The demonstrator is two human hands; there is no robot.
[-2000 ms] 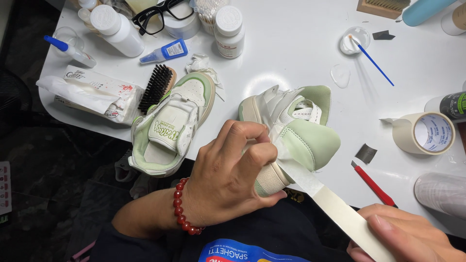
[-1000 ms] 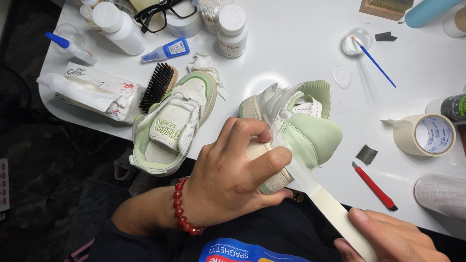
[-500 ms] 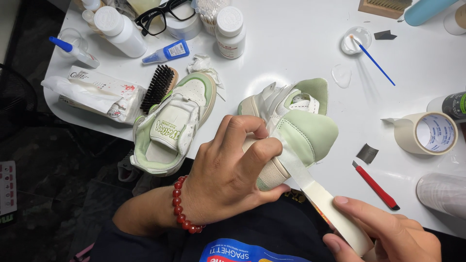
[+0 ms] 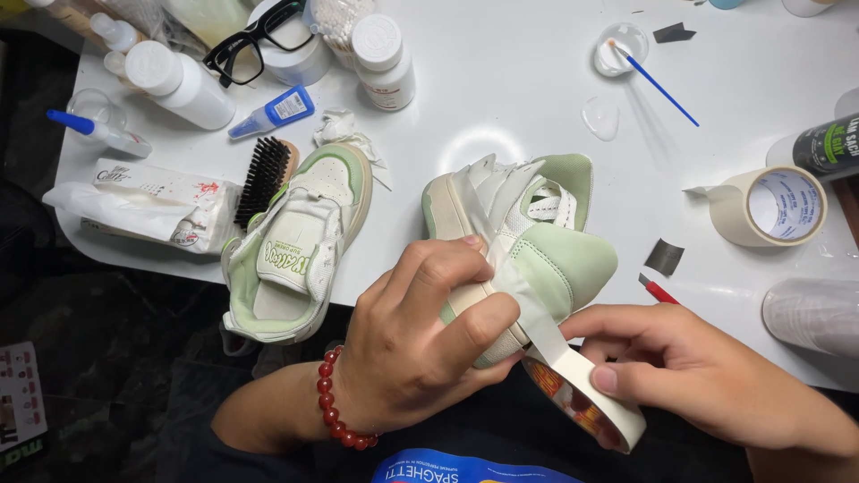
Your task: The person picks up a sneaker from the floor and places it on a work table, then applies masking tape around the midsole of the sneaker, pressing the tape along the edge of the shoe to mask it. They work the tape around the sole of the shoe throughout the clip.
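Left hand clamped on the sole edge of the shoe, thumb and fingers pressing a tape strip against its side; red bead bracelet on the wrist. Right hand grips a tape roll just below the shoe's toe, thumb on the roll's outer face, strip running from roll up onto the shoe. Shoe is pale green and white, on its side at the near table edge, partly over the lap, more tape already across the laces and tongue. Second shoe, same colours, lies to the left, opening up, hanging over the table edge. Beside it: black brush, crumpled tissue, wipes pack. Farther back: white bottles, small blue-capped tube, black glasses, white jar. Right side: small dish with a blue-handled brush in it, second tape roll flat on the table, dark patch, red-handled tool partly hidden by the right hand, clear cylinder at the far right edge.
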